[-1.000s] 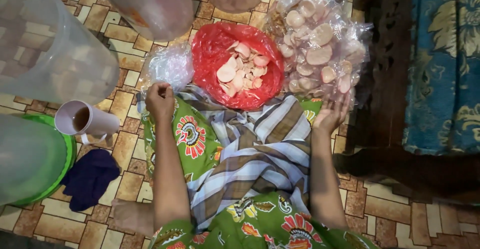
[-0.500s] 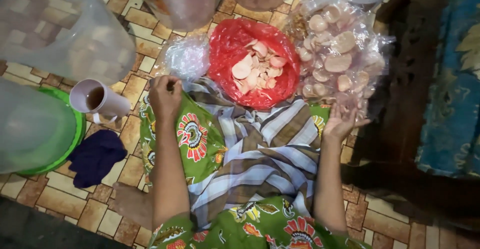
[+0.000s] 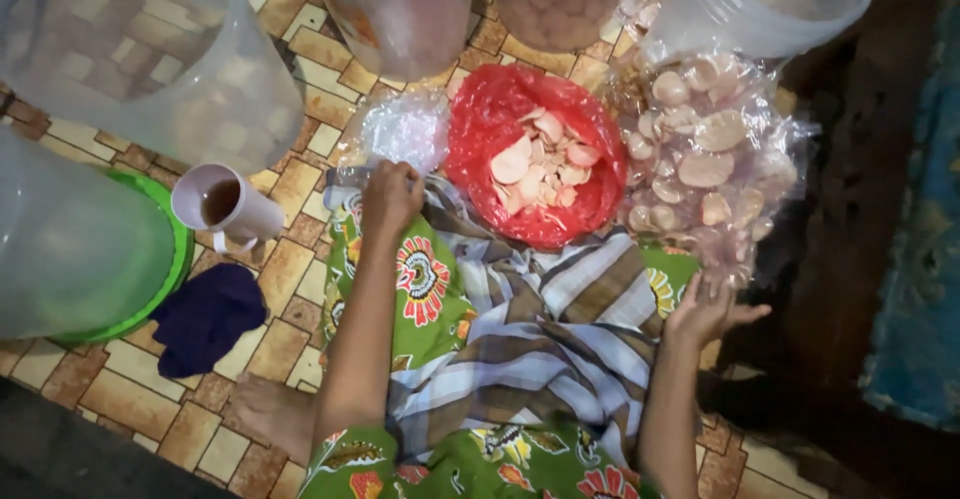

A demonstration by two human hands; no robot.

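Sitting on the tiled floor, the person rests a closed left hand by one crinkly clear plastic bag, holding nothing that shows. The right hand spreads open, empty, under one clear bag of pale round crackers. One red plastic bag lies open, part-filled.

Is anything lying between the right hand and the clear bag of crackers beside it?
Nothing visible does. The right hand is open just below the clear bag of crackers, with only the bag's crumpled lower edge and the striped cloth near it.
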